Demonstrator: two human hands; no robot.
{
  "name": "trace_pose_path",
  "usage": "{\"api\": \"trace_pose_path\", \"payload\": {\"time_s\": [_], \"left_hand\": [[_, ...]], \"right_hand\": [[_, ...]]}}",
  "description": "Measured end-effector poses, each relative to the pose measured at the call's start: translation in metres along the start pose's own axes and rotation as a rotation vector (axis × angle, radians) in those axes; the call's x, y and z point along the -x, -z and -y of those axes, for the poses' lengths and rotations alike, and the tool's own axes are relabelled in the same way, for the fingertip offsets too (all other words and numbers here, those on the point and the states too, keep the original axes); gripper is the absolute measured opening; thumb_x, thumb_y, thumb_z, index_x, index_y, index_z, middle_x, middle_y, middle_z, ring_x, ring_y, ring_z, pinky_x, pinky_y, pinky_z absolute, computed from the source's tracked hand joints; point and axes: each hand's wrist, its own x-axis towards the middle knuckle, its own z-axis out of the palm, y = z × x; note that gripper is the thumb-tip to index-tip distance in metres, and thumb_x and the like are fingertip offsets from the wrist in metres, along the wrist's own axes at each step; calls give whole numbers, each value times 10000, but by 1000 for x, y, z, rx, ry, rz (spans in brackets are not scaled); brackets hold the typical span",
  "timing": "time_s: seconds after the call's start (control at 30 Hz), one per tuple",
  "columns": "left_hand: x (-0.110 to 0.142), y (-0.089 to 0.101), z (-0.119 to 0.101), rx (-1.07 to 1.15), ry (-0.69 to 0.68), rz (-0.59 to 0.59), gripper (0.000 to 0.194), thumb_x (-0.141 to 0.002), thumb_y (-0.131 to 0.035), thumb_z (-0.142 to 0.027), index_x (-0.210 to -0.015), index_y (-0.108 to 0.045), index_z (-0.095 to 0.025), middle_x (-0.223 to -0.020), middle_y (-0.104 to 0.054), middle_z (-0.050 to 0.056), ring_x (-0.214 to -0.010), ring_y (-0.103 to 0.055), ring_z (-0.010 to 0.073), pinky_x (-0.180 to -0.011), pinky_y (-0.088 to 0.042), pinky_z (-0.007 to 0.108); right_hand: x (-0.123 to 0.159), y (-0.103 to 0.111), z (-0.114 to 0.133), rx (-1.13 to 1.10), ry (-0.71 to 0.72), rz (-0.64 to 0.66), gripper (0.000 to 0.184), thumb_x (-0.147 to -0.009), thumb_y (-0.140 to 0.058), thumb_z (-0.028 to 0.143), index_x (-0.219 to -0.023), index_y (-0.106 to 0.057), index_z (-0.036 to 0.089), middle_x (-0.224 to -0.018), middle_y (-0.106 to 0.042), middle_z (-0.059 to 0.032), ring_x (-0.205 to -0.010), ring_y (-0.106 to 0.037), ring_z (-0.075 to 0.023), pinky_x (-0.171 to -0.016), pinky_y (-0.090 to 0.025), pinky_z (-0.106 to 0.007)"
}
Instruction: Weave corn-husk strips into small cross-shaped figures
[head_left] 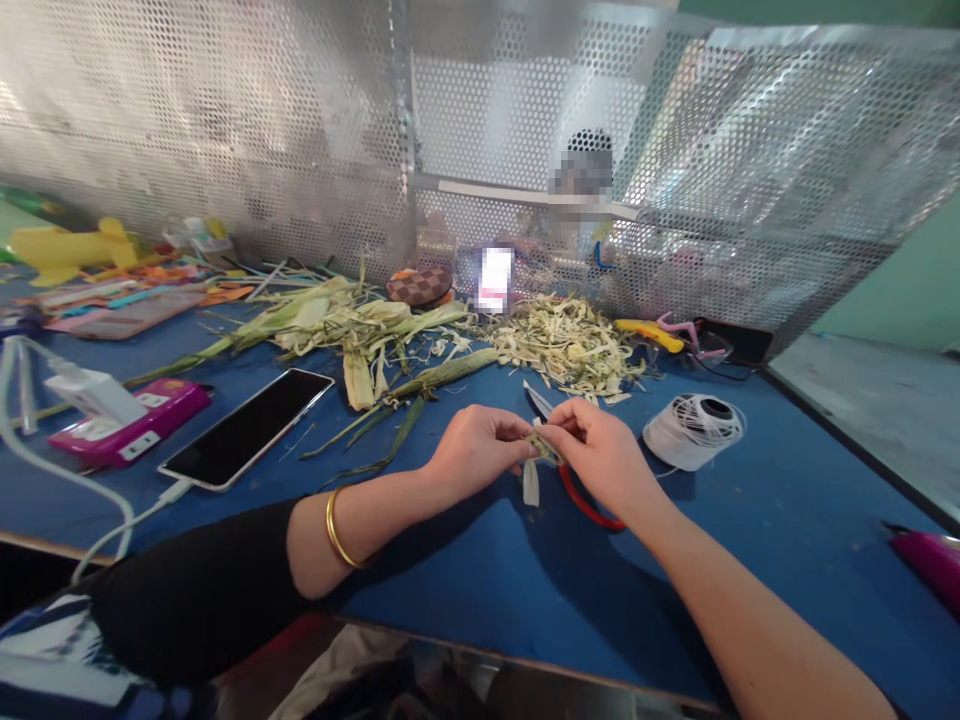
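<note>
My left hand and my right hand meet over the blue table, fingertips pinched on a small pale corn husk strip. One end of the strip hangs down below the fingers. Behind and under my right hand lie scissors with red handles, their blades pointing away from me. Right of that hand stands a spool of white thread, some loops loose around its top. Beyond my hands is a heap of cut husk strips. Longer husk leaves lie to its left.
At left, a phone is plugged into a cable beside a magenta power strip. A perforated metal screen stands at the back, with a lit phone before it. Yellow-handled tools lie back right.
</note>
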Motion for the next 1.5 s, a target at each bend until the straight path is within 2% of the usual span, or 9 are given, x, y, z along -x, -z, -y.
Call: {"api": "trace_pose_path", "payload": {"time_s": [0.27, 0.53, 0.73, 0.87, 1.07, 1.17, 1.27, 1.37, 1.5], "left_hand": [[2, -3, -4, 90, 66, 177, 121, -687, -641, -217, -731, -729, -146, -632, -662, 1, -550, -582, 109, -574, -471, 214], [7, -4, -13, 252, 151, 395, 113, -674, -611, -156, -677, -720, -125, -550, -607, -16, -499, -478, 65, -542, -403, 185], [8, -3, -17, 325, 290, 351, 198, -631, -692, -262, -772, -731, -129, -667, -684, 37, -556, -595, 110, -618, -480, 244], [11, -9, -16, 293, 330, 311, 263, -587, -767, -376, -656, -686, -135, -595, -653, 22, -537, -598, 115, -593, -485, 241], [12, -14, -12, 242, 318, 281, 174, -636, -721, -285, -573, -648, -140, -493, -590, -10, -467, -548, 91, -522, -443, 211], [8, -9, -15, 284, 310, 184, 182, -649, -724, -298, -594, -667, -133, -510, -601, -4, -475, -540, 83, -530, -436, 206], [5, -3, -19, 305, 304, 76, 205, -661, -722, -308, -580, -659, -130, -511, -600, -2, -456, -517, 71, -498, -398, 197], [5, -1, -20, 313, 315, 77, 207, -653, -726, -301, -565, -648, -130, -482, -576, -8, -450, -512, 75, -501, -397, 202], [6, -2, -20, 297, 334, 92, 188, -648, -725, -280, -562, -644, -134, -485, -573, -10, -469, -540, 88, -530, -420, 216]], "right_hand": [[-1, 2, 1, -321, -222, 158, 228, -709, -611, 415, -668, -544, 201, -536, -504, 46, -490, -470, -119, -484, -377, -253], [-7, -4, -10, -254, -178, -118, 201, -765, -538, 394, -676, -510, 216, -492, -511, 48, -432, -456, -118, -455, -359, -248], [-7, -9, -9, -288, -186, -172, 165, -776, -529, 367, -707, -498, 221, -455, -504, 58, -364, -449, -120, -397, -321, -242], [-4, -14, -3, -244, -126, -157, 162, -787, -529, 344, -693, -487, 219, -500, -526, 52, -385, -453, -110, -415, -347, -243], [-3, -16, 0, -320, -56, -167, 178, -822, -520, 378, -750, -499, 217, -562, -555, 43, -467, -509, -115, -484, -396, -242], [-4, -10, -1, -413, -96, -192, 250, -790, -573, 450, -780, -551, 201, -652, -583, 16, -582, -546, -128, -540, -413, -244], [-4, -4, 0, -506, -184, -34, 371, -723, -631, 552, -710, -574, 186, -564, -516, 41, -520, -471, -104, -505, -364, -232], [-3, -3, 3, -553, -217, 96, 412, -643, -699, 566, -615, -547, 183, -476, -482, 58, -463, -430, -92, -486, -342, -233], [-3, -9, 1, -524, -218, -36, 372, -657, -693, 520, -589, -542, 187, -474, -511, 48, -450, -454, -103, -486, -352, -245]]}}
